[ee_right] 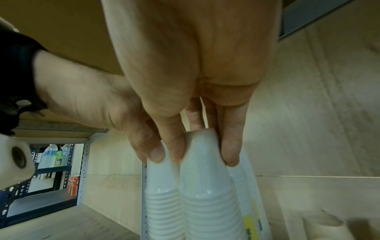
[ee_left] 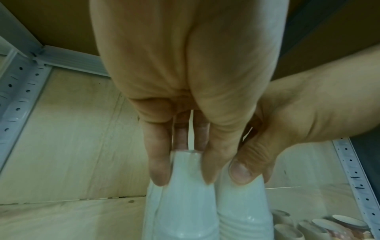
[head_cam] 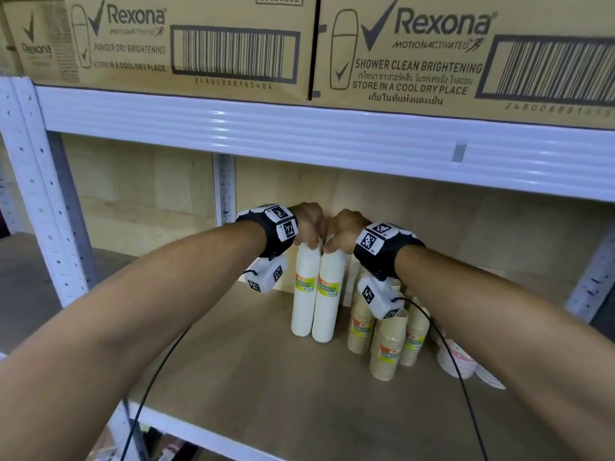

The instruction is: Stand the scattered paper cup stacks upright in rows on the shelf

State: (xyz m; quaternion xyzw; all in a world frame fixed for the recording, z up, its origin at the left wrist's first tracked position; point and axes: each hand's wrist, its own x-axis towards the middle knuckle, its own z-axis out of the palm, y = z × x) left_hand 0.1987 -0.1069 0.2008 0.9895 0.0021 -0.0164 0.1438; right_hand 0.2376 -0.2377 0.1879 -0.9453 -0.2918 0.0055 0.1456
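Two tall, glossy white cup stacks, ribbed with nested rims and wrapped in clear film, are standing upright and touching on the pale wooden shelf [head_cam: 233, 377]. The left hand [head_cam: 307, 224] is pinching the top of the left stack [head_cam: 304, 294], the right hand [head_cam: 344, 229] the right stack [head_cam: 327, 297], each grip curled around its narrow tip. Shorter tan cup stacks [head_cam: 386, 341] are standing just beside them.

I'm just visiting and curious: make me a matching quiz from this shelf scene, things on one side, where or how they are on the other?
Things:
1. left hand
2. right hand
3. brown cup stacks
4. cardboard boxes

Places:
A. on the shelf above
B. standing right of the white stacks
C. grips the top of the left white stack
D. grips the top of the right white stack

Pairs: 1-C, 2-D, 3-B, 4-A
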